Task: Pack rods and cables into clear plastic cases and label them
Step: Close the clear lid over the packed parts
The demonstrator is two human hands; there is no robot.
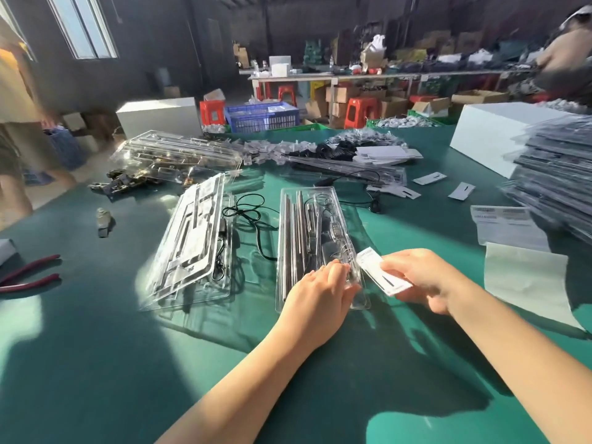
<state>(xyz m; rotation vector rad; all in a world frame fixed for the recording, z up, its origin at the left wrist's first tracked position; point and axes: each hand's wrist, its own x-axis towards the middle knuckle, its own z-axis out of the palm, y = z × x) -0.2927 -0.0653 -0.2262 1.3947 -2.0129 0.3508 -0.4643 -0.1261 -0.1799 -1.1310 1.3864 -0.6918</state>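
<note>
Right hand (419,277) pinches a white label card (381,274) in its grip at the near right corner of the packed clear plastic case (320,238) on the green bench (96,347) — left hand (320,293), fingers curled, presses the case's near end. The risk, I'd say: the card goes on crooked, or the case skids if that left hand eases off — a loose black cable (253,219) lies just beside it too.
</note>
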